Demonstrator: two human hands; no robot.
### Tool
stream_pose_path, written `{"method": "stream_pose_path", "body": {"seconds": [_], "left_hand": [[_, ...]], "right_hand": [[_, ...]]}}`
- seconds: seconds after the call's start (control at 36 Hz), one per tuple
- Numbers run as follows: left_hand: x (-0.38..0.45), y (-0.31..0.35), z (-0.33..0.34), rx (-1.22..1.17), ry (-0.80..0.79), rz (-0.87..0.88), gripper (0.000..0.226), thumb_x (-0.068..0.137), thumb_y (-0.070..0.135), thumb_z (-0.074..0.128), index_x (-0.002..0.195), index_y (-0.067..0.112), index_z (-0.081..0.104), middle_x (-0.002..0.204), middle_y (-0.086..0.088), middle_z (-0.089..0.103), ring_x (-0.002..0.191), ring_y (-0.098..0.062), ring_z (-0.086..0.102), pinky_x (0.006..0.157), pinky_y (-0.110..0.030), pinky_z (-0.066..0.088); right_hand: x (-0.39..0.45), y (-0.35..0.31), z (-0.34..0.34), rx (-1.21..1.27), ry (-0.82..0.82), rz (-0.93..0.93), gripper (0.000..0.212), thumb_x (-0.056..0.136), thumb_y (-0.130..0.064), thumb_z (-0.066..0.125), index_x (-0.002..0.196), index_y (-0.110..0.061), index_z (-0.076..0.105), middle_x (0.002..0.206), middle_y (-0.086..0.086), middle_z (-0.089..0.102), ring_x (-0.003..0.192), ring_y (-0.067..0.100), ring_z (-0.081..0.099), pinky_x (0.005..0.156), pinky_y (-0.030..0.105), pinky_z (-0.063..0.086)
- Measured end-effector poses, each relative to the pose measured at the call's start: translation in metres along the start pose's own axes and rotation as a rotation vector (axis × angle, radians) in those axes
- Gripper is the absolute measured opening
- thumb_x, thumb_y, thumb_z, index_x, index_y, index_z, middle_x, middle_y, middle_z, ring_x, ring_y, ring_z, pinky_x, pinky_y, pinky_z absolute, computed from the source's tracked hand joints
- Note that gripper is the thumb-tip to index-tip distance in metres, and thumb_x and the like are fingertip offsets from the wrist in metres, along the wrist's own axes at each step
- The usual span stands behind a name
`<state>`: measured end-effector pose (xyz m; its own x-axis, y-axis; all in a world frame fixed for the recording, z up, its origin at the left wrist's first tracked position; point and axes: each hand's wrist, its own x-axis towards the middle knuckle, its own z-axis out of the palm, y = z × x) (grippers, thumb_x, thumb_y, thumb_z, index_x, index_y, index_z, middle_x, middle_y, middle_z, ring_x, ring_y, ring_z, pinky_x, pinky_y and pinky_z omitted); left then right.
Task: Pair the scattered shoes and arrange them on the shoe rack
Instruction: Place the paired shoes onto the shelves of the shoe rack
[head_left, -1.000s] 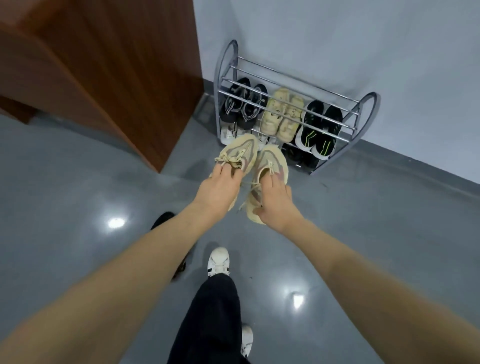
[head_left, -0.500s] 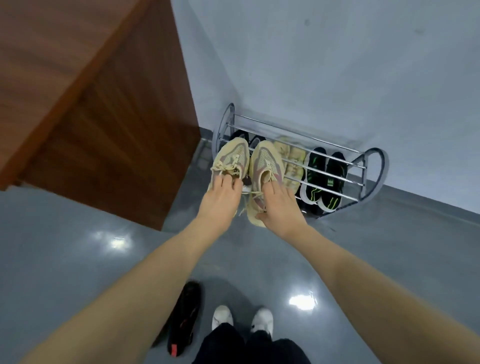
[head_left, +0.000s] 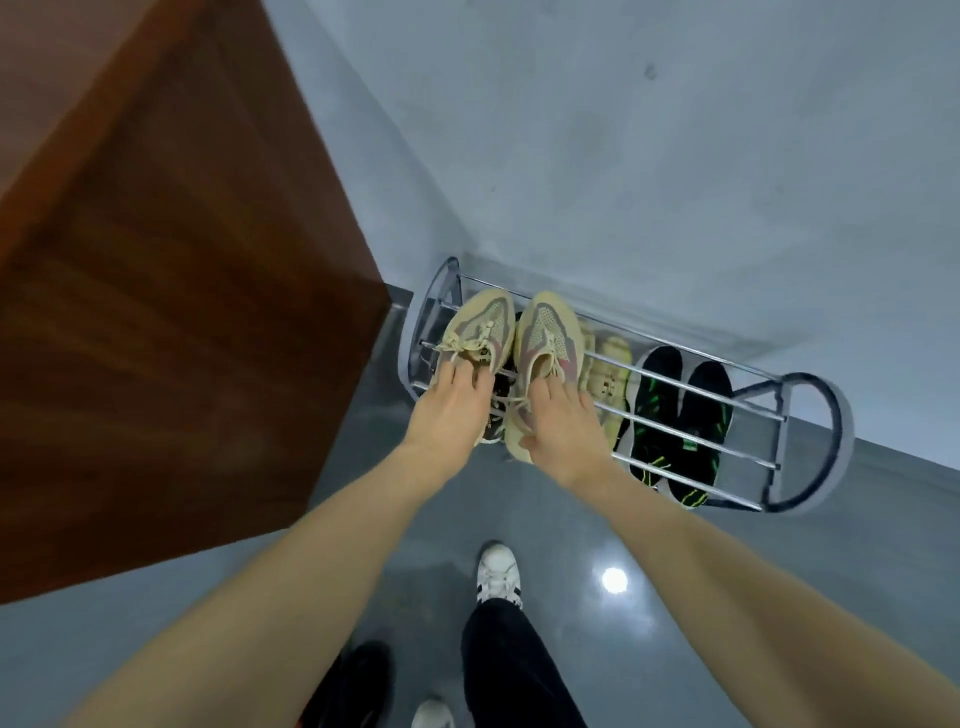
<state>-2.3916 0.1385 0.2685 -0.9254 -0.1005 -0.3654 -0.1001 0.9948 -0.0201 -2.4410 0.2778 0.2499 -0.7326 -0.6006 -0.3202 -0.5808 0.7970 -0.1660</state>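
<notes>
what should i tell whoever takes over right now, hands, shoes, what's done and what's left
Left hand grips the left tan sneaker; right hand grips the right tan sneaker.
Both sneakers sit side by side at the left end of the shoe rack, top tier, toes toward the wall.
Done: beige pair and black-green pair are on the lower tier.
Left: let go of the sneakers; a black shoe lies on the floor.

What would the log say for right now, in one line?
left hand: holds left tan sneaker | right hand: holds right tan sneaker | place: over rack top, left end
</notes>
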Motion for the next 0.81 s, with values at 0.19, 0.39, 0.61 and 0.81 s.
{"method": "stream_pose_path", "body": {"seconds": [0.19,0.39,0.61,0.81], "left_hand": [[0.064,-0.009,0.027,0.053,0.011,0.008,0.061,0.072,0.004,0.073,0.123,0.007,0.040,0.121,-0.013,0.048,0.112,-0.026,0.047,0.078,-0.026,0.048],[0.089,-0.025,0.050,0.106,0.160,0.063,0.050,0.040,-0.005,0.075,0.087,0.005,0.063,0.077,-0.009,0.061,0.071,-0.023,0.060,0.051,-0.025,0.047],[0.092,-0.031,0.070,0.136,0.148,0.093,0.036,0.035,-0.008,0.062,0.068,0.006,0.067,0.061,-0.007,0.055,0.054,-0.021,0.056,0.040,-0.022,0.042],[0.093,-0.036,0.070,0.150,0.062,0.041,0.028,0.040,0.000,0.052,0.061,0.011,0.068,0.058,-0.004,0.056,0.054,-0.020,0.057,0.042,-0.019,0.041]], "right_hand": [[0.054,0.021,0.027,0.032,0.007,0.002,0.038,0.085,-0.019,0.062,0.116,-0.008,0.042,0.121,0.008,0.047,0.110,0.027,0.044,0.092,0.034,0.034],[0.074,0.015,0.043,0.082,0.006,0.017,0.041,0.078,-0.011,0.069,0.112,0.000,0.050,0.119,0.018,0.049,0.107,0.038,0.046,0.088,0.049,0.041],[0.079,0.007,0.065,0.188,-0.019,-0.011,0.038,0.071,-0.002,0.072,0.105,0.000,0.054,0.111,0.017,0.054,0.101,0.038,0.051,0.087,0.047,0.047],[0.081,0.004,0.070,0.111,-0.076,-0.002,0.039,0.084,-0.011,0.062,0.118,-0.007,0.044,0.125,0.008,0.046,0.116,0.030,0.042,0.096,0.040,0.035]]}}
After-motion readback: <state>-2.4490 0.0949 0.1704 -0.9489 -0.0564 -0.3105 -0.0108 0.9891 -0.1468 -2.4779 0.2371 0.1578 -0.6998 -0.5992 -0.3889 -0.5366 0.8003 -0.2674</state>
